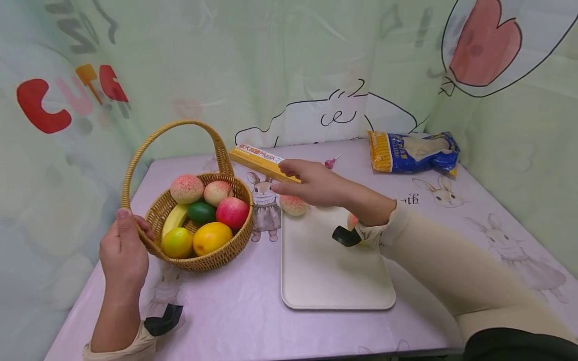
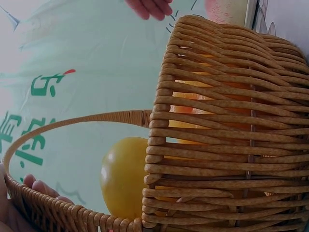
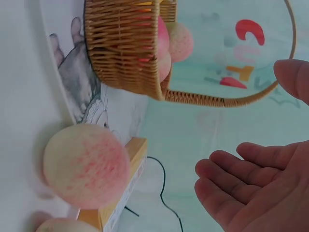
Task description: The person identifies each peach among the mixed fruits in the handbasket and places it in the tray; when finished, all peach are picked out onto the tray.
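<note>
Left on the desk [image 1: 235, 311]: a wicker basket [image 1: 221, 259] with a tall arched handle [image 1: 158, 133], the tray just to its right.
Basket's load: two pink-flecked peaches [image 1: 187, 189] at the far side, a red fruit [image 1: 232, 213] to the right, a dark green fruit [image 1: 201, 213] in the middle, a banana [image 1: 175, 220] lying along the left, then a yellow-green fruit [image 1: 177, 243] and an orange-yellow fruit [image 1: 212, 239] nearest me.
Left hand [image 1: 124, 250]: fingers curled round the basket's rim by the foot of the handle, thumb on the outer side.
Right hand [image 1: 311, 183]: held over the far part of the tray, fingers stretched out and the thumb standing wide of them.
Tray [image 1: 334, 281]: pale, rectangular, flat on the desk.
Far left corner of the tray: a loose peach [image 1: 293, 204], below the right hand.
Behind the right wrist: another pinkish thing [image 1: 352, 220], mostly hidden, so I cannot tell its shape.
Beyond the tray: a yellow pasta box [image 1: 257, 160] lying aslant, its near end partly covered by the right hand, and a small lollipop [image 1: 331, 163].
Far right: a blue and yellow bag [image 1: 415, 153], lying near the pale green sheet [image 1: 271, 60] at the back.
</note>
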`<action>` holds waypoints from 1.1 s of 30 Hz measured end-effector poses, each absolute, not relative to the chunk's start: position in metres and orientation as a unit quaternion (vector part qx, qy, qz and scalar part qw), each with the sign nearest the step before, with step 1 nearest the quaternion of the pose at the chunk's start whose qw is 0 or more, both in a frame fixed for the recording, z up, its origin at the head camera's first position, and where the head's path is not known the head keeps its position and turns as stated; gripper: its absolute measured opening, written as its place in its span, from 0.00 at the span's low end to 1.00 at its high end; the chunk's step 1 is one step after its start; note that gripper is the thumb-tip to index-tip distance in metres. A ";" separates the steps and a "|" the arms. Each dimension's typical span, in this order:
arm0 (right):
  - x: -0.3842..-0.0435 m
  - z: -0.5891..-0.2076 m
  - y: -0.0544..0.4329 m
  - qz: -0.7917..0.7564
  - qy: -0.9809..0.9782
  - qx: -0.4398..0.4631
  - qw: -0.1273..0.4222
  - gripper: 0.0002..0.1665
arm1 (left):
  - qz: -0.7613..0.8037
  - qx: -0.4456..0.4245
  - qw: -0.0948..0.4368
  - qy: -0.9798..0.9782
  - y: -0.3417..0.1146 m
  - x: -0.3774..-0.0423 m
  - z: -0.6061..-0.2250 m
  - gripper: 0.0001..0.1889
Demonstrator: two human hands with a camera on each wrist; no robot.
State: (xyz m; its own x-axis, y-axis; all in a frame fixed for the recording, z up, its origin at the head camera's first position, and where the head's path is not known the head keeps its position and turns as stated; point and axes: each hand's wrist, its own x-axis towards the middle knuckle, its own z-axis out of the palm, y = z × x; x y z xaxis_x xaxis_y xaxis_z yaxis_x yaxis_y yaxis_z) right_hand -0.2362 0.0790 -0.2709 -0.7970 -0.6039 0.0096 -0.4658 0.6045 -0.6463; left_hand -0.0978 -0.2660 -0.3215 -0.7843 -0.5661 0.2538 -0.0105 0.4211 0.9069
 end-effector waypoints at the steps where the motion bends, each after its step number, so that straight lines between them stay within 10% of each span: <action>1: -0.237 -0.270 0.075 -0.328 0.887 -0.306 0.106 0.34 | -0.507 0.180 0.275 -0.797 -0.266 -0.098 -0.322 0.27; 20: -0.253 -0.258 0.007 -0.305 0.866 -0.370 0.144 0.38 | -0.489 0.166 0.290 -0.806 -0.270 -0.100 -0.325 0.27; 27: -0.259 -0.259 -0.015 -0.302 0.853 -0.402 0.141 0.23 | -0.489 0.170 0.282 -0.808 -0.269 -0.101 -0.325 0.27; 33: -0.262 -0.260 -0.037 -0.280 0.856 -0.412 0.138 0.33 | -0.487 0.159 0.294 -0.807 -0.268 -0.101 -0.324 0.27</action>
State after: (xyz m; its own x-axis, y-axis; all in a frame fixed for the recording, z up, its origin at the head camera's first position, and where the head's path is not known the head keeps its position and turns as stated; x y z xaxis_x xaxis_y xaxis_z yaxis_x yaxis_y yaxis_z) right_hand -0.2620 -0.0371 -0.2598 -0.6231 -0.7821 -0.0065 -0.6277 0.5049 -0.5925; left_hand -0.1006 -0.2677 -0.3245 -0.7763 -0.5431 0.3199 0.0294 0.4757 0.8791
